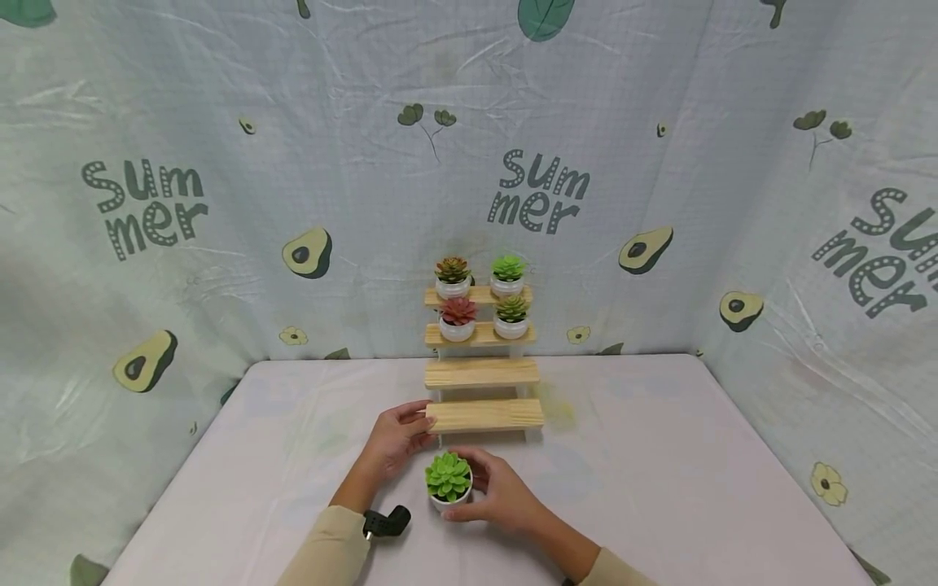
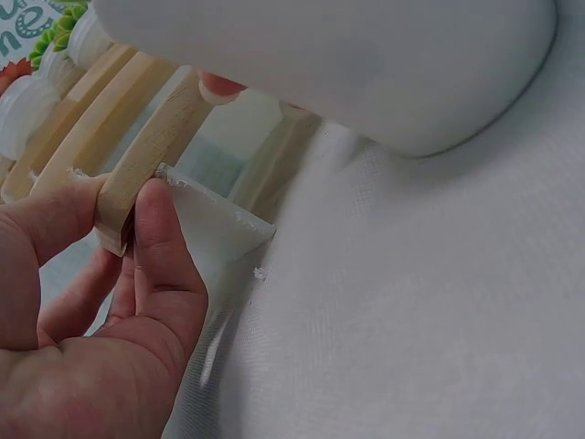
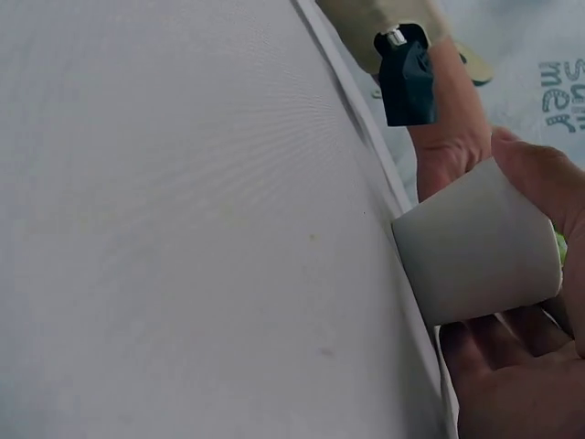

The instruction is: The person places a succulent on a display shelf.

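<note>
A tiered wooden stand (image 1: 484, 416) stands at the back middle of the table. My left hand (image 1: 396, 437) pinches the left end of its lowest shelf (image 2: 151, 151), thumb and fingers on either face of the board. In front of the stand my right hand (image 1: 501, 492) grips a small white pot (image 3: 480, 247) with a bright green succulent (image 1: 449, 476). Thumb and fingers lie round the pot's side, and its base is at or close to the tabletop. Two potted succulents sit on the top shelf and two on the second; the lower two shelves bear none.
On the upper shelves are a brown succulent (image 1: 453, 269), a light green one (image 1: 508, 268), a red one (image 1: 458, 311) and a yellow-green one (image 1: 512, 308). Behind the table (image 1: 645, 472) hangs a printed cloth (image 1: 366, 187). A black wrist device (image 1: 387, 522) is on the left arm.
</note>
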A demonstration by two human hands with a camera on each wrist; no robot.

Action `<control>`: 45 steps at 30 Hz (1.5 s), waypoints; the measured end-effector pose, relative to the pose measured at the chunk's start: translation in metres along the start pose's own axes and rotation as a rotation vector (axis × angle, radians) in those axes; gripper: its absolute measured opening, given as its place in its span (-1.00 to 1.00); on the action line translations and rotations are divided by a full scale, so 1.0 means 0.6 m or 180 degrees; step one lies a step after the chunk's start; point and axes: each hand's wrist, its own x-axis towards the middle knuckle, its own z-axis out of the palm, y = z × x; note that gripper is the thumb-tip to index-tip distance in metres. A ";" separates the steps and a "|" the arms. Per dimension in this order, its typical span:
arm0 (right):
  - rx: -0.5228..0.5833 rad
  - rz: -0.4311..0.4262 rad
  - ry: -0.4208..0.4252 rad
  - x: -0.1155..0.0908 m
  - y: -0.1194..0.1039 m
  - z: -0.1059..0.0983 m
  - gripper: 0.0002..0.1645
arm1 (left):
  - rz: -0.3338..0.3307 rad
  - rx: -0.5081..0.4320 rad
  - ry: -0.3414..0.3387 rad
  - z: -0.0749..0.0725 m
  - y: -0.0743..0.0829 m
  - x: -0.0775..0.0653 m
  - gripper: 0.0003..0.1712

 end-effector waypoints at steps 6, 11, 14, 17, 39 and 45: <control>0.0169 0.0062 -0.0015 0.001 0.002 0.002 -0.05 | 0.0053 -0.0012 -0.0017 0.002 -0.003 -0.001 -0.49; 0.0231 0.0107 0.0012 0.004 0.005 0.002 -0.08 | 0.0062 -0.0017 0.0014 0.003 -0.005 0.001 -0.49; 0.0269 0.0120 0.0028 0.003 0.005 0.003 -0.07 | 0.0053 -0.0004 0.0024 0.002 -0.007 0.002 -0.50; 0.0310 0.0130 0.0044 0.001 0.003 0.005 -0.08 | 0.0054 -0.0004 0.0034 0.002 -0.007 0.000 -0.51; 0.0391 0.0176 0.0092 0.005 0.001 0.003 -0.14 | 0.0086 -0.0070 -0.0006 0.001 -0.008 0.000 -0.48; 0.0337 0.0125 0.0095 0.006 0.007 0.001 -0.15 | 0.0104 -0.0074 -0.0070 -0.002 -0.007 0.004 -0.46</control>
